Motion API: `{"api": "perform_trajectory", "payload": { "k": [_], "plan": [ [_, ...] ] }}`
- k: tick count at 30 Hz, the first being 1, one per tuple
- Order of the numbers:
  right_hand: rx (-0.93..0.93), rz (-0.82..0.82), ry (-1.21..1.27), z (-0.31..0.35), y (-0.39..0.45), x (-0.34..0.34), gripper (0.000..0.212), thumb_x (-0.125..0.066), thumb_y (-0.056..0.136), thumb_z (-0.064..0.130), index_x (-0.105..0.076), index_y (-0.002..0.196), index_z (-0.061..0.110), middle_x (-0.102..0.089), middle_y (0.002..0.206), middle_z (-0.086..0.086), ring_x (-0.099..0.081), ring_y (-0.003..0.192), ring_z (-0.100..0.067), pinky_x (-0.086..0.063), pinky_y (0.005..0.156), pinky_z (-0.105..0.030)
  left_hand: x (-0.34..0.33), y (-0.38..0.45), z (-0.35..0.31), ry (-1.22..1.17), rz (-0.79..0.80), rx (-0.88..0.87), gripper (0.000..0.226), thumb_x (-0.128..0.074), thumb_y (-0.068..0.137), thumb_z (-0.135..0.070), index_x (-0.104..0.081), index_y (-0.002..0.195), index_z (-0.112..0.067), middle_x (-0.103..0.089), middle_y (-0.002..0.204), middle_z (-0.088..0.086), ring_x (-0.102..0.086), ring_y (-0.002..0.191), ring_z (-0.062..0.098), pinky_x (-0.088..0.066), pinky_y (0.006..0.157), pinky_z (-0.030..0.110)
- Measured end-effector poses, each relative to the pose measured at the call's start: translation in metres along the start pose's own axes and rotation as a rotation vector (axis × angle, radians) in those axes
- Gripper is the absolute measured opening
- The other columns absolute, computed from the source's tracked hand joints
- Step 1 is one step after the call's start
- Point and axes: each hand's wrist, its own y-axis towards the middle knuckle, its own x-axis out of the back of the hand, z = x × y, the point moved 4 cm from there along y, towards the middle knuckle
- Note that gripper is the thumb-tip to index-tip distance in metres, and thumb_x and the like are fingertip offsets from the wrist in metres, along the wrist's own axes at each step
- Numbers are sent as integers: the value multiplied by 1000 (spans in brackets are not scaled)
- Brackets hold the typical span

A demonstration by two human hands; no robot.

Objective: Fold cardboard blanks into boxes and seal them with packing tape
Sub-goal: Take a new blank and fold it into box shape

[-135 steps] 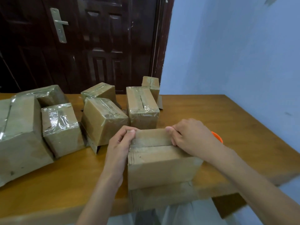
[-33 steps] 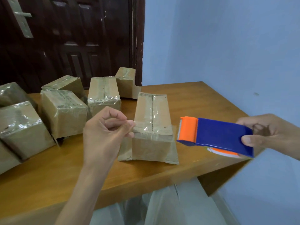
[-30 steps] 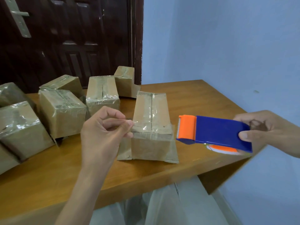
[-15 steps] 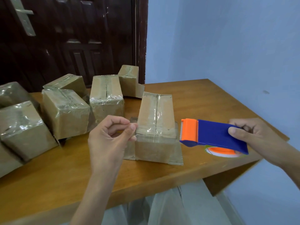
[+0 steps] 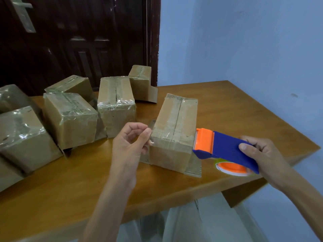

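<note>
The left hand (image 5: 129, 145) pinches tape at the box (image 5: 173, 135) edge, the right hand (image 5: 262, 154) grips the tape gun (image 5: 225, 149) near the bare desk (image 5: 244, 109) corner.

Left hand (image 5: 129, 147) apparently pinching tape; right hand (image 5: 260, 154) holding dispenser (image 5: 225, 149).

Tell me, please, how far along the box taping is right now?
Done: several taped boxes stand at the table's left. In hand: the left hand pinches tape across the near box; the right hand holds the dispenser. Left: its bottom flaps are splayed, unsealed.
</note>
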Motion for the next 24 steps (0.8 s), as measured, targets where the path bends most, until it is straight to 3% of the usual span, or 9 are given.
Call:
{"api": "perform_trajectory", "payload": {
  "k": [4, 6, 9, 10, 12, 14, 17, 20, 24],
  "plan": [
    [9, -71, 23, -11, -3, -9, 64, -72, 78, 65, -62, 81, 2, -49, 67, -24, -46, 51, -18, -40, 43, -21, -7, 7, 2, 172, -51, -138, 7, -68, 100, -22, -72, 98, -18, -69, 86, 0, -59, 69, 3, -51, 61, 17],
    [7, -89, 34, -15, -4, -9, 72, -72, 77, 73, -62, 82, 1, -47, 72, -30, -47, 52, -20, -40, 43, -22, -6, 14, 8, 232, -3, -65, 13, -65, 102, -29, -72, 100, -19, -66, 81, 0, -55, 64, 4, -48, 57, 18],
    [-10, -82, 51, -18, -4, -10, 41, -61, 89, 43, -61, 78, 3, -49, 67, -25, -47, 49, -17, -41, 42, -21, -3, 21, 23, 163, 128, 202, 19, -64, 100, -37, -74, 98, -21, -60, 71, -4, -50, 63, 10, -41, 61, 24],
    [-11, -81, 58, -19, -3, -10, 37, -58, 89, 37, -61, 80, 1, -51, 66, -21, -47, 49, -16, -41, 42, -20, -1, 23, 27, 191, 114, 206, 16, -66, 99, -36, -74, 97, -22, -63, 72, -6, -53, 66, 11, -43, 63, 24],
    [-4, -79, 70, -21, -3, -8, 41, -57, 89, 34, -61, 86, -6, -55, 66, -17, -50, 50, -15, -42, 43, -19, 6, 25, 23, 370, -42, -3, 5, -70, 98, -28, -75, 99, -27, -71, 87, -10, -65, 81, 11, -51, 71, 25],
    [3, -88, 77, -20, -3, -6, 43, -57, 89, 34, -61, 89, -9, -58, 65, -10, -52, 51, -13, -43, 44, -18, 6, 11, 3, 484, -156, -363, 18, -59, 106, -25, -74, 114, -27, -74, 107, -11, -69, 103, 8, -57, 85, 25],
    [12, -91, 76, -16, -3, -3, 34, -56, 90, 32, -64, 81, 1, -55, 65, -12, -50, 52, -14, -41, 47, -18, -13, -10, -13, 600, 68, -799, 41, -38, 112, -28, -69, 134, -12, -68, 140, 0, -56, 138, 12, -45, 113, 31],
    [24, -82, 55, -16, -3, 2, 32, -57, 92, 35, -63, 78, 7, -52, 70, -25, -48, 54, -19, -40, 49, -20, -27, -9, -4, 907, 298, -966, 46, -36, 113, -39, -66, 139, -16, -62, 147, -4, -44, 149, 11, -40, 120, 44],
    [48, -72, 17, -11, -2, 6, 31, -57, 93, 33, -59, 70, 12, -50, 62, -13, -46, 50, -17, -39, 47, -21, -29, -4, -2, 1186, 319, -1036, 49, -41, 111, -49, -67, 139, -20, -66, 143, -1, -53, 141, 18, -43, 116, 47]
  ]
}}
